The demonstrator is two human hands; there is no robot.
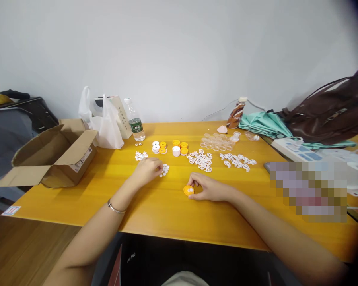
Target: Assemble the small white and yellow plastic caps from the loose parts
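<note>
My right hand point(209, 187) grips a round orange part point(186, 192) by its edge, thumb and fingers on its right side. A whitish piece shows in the middle of that part. My left hand point(146, 171) is closed in a pinch at a small pile of white round pieces point(165, 170); what its fingertips hold, if anything, is too small to make out. Just behind that hand lie more small white parts point(139, 155). Beyond both hands stand several white and orange round parts point(183, 151), some stacked. White openwork pieces point(201, 160) are spread behind my right hand.
A second group of openwork pieces point(238, 162) and clear plastic rings point(217, 142) lie right. An open cardboard box point(83, 159), a white plastic bag point(109, 133) and a water bottle point(136, 125) stand left. A brown-labelled bottle point(236, 114) and power strip point(295, 150) are right.
</note>
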